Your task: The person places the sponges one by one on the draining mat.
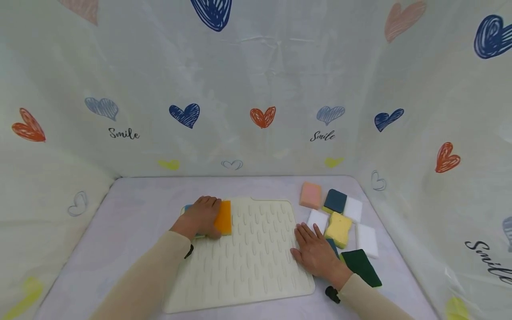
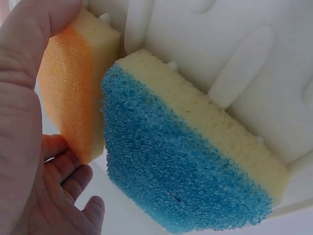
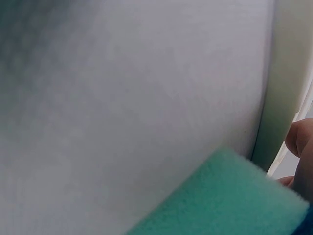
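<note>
My left hand (image 1: 202, 218) grips an orange-topped sponge (image 1: 226, 218) between thumb and fingers, at the upper left of a cream ridged mat (image 1: 256, 266). Beside it on the mat lies a blue-topped sponge (image 2: 171, 147) with a pale yellow base, mostly covered by the hand in the head view. My right hand (image 1: 318, 252), fingers extended, rests on the mat's right edge. Partly hidden behind that hand is a blue-topped sponge (image 1: 332, 247). A green sponge face (image 3: 230, 196) shows close up in the right wrist view.
Right of the mat lie a pink sponge (image 1: 310, 194), a dark blue sponge (image 1: 335, 200), a yellow wavy sponge (image 1: 338, 229), a dark green pad (image 1: 362, 266) and white blocks, one of them (image 1: 366, 240) farthest right. A heart-printed curtain (image 1: 232, 146) surrounds the table (image 1: 140, 200).
</note>
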`<state>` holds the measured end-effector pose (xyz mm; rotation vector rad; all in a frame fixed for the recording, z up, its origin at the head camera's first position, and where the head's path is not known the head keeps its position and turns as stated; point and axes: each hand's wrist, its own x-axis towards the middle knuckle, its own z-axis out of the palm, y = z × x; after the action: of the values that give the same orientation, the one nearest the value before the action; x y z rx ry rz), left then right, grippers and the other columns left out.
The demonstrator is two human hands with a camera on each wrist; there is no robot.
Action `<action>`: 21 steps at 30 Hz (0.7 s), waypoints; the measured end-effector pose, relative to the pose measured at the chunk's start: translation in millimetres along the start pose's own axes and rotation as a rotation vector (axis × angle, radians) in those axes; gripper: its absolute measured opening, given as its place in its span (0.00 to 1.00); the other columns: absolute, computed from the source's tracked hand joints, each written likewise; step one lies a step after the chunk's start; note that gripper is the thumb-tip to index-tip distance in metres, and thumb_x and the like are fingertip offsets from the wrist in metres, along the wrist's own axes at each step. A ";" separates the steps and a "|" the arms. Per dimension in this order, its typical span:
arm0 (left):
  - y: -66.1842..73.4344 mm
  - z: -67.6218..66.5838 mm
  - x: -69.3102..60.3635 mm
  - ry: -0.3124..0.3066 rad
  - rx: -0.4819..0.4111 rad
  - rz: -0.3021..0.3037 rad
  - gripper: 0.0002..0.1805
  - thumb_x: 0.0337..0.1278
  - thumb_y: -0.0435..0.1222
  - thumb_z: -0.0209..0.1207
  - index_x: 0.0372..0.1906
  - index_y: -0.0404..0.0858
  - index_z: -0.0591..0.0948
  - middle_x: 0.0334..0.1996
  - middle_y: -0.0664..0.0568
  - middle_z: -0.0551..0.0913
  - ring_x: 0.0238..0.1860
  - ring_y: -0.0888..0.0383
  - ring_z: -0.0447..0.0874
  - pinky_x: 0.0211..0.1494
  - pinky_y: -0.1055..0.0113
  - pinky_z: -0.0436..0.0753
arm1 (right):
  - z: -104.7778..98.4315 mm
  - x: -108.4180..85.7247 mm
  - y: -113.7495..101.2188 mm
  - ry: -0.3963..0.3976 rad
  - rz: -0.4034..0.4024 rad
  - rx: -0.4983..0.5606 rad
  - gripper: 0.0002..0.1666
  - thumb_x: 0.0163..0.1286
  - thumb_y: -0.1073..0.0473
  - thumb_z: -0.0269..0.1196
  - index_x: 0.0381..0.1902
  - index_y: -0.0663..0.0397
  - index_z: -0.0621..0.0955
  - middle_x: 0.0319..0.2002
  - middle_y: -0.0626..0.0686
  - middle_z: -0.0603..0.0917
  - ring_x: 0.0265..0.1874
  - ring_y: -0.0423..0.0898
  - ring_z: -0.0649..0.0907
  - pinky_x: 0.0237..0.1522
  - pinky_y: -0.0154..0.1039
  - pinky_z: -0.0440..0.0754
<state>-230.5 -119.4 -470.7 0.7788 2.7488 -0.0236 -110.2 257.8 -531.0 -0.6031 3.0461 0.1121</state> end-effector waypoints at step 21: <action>-6.2 6.1 -1.4 0.041 0.008 0.027 0.56 0.56 0.58 0.69 0.78 0.25 0.63 0.76 0.32 0.67 0.77 0.35 0.64 0.83 0.41 0.59 | -1.5 0.8 -1.6 0.012 -0.006 -0.021 0.40 0.84 0.40 0.52 0.77 0.67 0.70 0.78 0.63 0.70 0.80 0.61 0.67 0.81 0.64 0.58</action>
<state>-230.9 -125.9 -476.6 0.8269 2.7775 -0.0129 -110.4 255.9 -529.7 -0.6167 3.0584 0.1406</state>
